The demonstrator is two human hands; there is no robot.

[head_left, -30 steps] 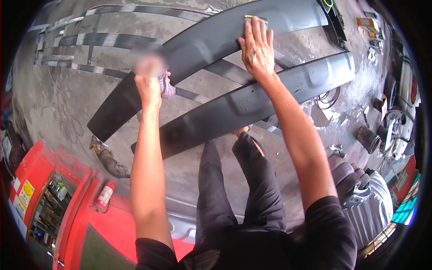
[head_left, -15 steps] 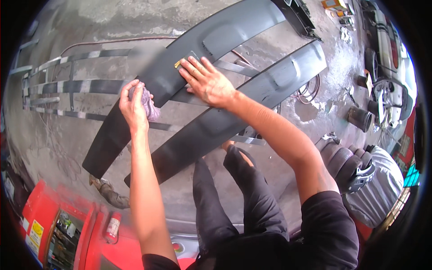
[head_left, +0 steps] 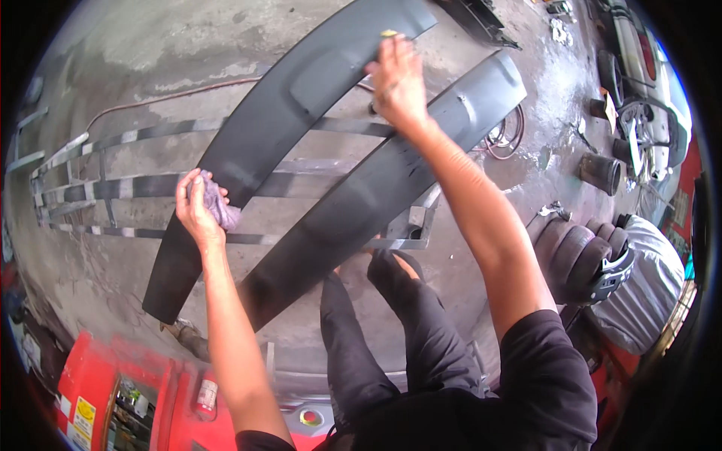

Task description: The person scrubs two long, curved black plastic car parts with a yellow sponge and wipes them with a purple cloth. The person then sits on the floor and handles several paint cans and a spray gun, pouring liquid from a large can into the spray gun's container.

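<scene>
- Head view: the curved dark-grey panel (head_left: 263, 113) lies across the metal frame (head_left: 143, 186), its ends reaching past the frame's far and near edges.
- The right hand (head_left: 398, 84) is blurred over that panel's far end, fingers close together behind a small yellow-edged pad (head_left: 388, 33); how firmly they press, I cannot tell.
- The left hand (head_left: 197, 207) has fingers curled around a crumpled purple cloth (head_left: 214, 201), over the panel's near end; contact with the surface is unclear.
- My judgement: a flat pad, even pressure and strokes along the curve suit this, easing off at the rim and the overhanging tip.
- The right forearm crosses the second dark-grey panel (head_left: 361, 195), so a raised elbow would help.
- Concrete floor (head_left: 180, 49) beyond the frame's far edge gives reaching room; a hose (head_left: 173, 94) runs there.
</scene>
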